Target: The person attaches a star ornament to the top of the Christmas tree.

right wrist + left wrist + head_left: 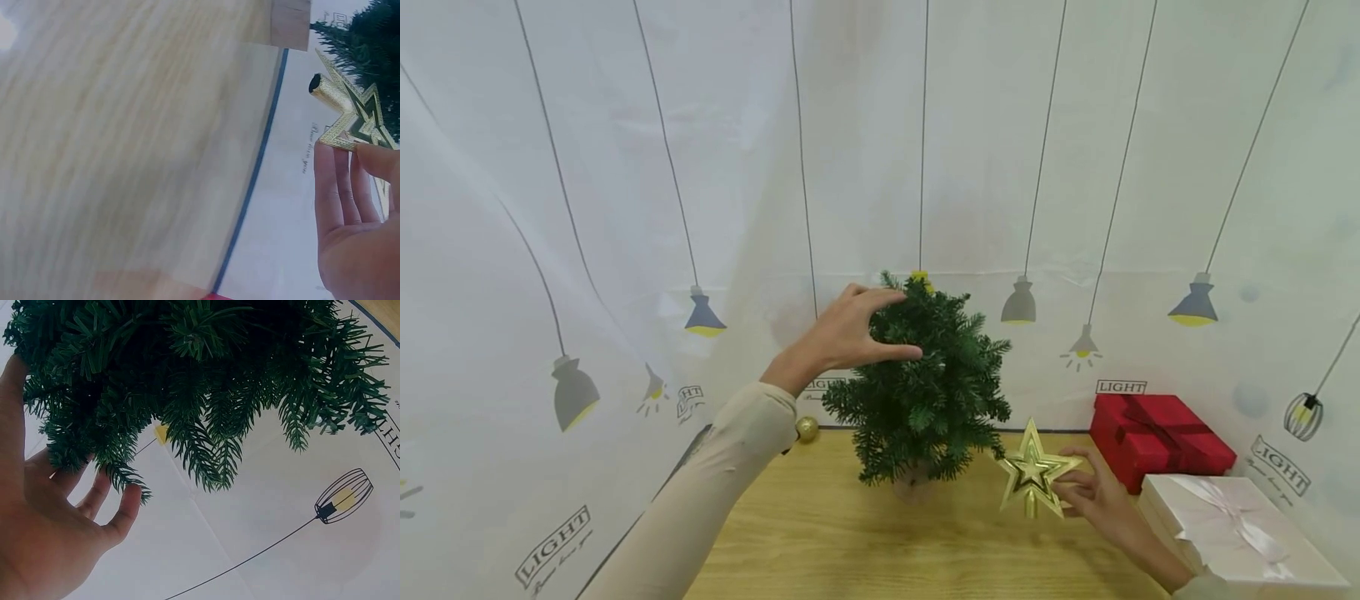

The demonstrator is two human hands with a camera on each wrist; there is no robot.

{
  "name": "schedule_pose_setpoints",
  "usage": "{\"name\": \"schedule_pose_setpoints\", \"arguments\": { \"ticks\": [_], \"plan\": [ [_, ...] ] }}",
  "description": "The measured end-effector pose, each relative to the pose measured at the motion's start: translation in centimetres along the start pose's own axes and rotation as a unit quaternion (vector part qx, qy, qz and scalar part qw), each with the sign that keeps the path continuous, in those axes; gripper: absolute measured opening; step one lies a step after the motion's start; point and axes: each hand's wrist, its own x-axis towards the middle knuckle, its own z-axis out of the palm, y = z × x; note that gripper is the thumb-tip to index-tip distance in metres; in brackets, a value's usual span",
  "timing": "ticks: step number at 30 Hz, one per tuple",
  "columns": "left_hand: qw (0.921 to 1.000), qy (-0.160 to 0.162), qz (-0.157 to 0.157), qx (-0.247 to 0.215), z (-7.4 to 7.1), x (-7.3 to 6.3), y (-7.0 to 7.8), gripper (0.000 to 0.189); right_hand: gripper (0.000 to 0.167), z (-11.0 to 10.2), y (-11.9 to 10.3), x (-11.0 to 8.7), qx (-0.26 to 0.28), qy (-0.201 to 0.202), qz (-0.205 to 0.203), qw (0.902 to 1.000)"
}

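A small green artificial Christmas tree [925, 392] stands upright on the wooden table. My left hand [857, 329] is at its upper left, thumb and fingers spread around the top branches. In the left wrist view the fingers of that left hand [69, 531] touch or lie very near the branch tips [212, 456]; firm contact is hard to tell. My right hand [1097, 500] pinches a gold star tree topper [1032, 471] by its right side, just right of the tree's base. The topper's hollow tube [331, 94] shows in the right wrist view.
A red gift box [1157, 437] with a dark ribbon sits at the back right of the table [820, 533]. In front of it lies a pale pink gift box [1240, 533] with a bow. A gold ball ornament [807, 428] rests behind my left wrist. A lamp-printed sheet [865, 125] hangs behind.
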Motion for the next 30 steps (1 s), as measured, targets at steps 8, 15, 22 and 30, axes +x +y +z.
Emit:
{"name": "schedule_pose_setpoints", "arguments": {
  "ticks": [8, 15, 22, 30],
  "plan": [
    [1.0, -0.003, 0.0, 0.007, 0.1, 0.0, 0.0, 0.096, 0.054, -0.7, -1.8, 0.6, -0.042, 0.006, -0.02, 0.9989],
    [1.0, 0.001, 0.003, 0.002, 0.0, -0.1, 0.0, 0.097, 0.054, -2.0, -4.1, 1.5, -0.107, 0.016, -0.028, 0.9937],
    [1.0, 0.001, 0.001, 0.0, 0.2, -0.1, -0.1, 0.097, 0.054, -3.3, -6.2, 3.1, -0.158, 0.042, -0.05, 0.9853],
    [1.0, -0.001, -0.003, 0.0, 0.1, -0.2, -0.1, 0.099, 0.058, -4.5, -9.0, 4.8, -0.208, 0.061, -0.05, 0.9749]
  ]
}}
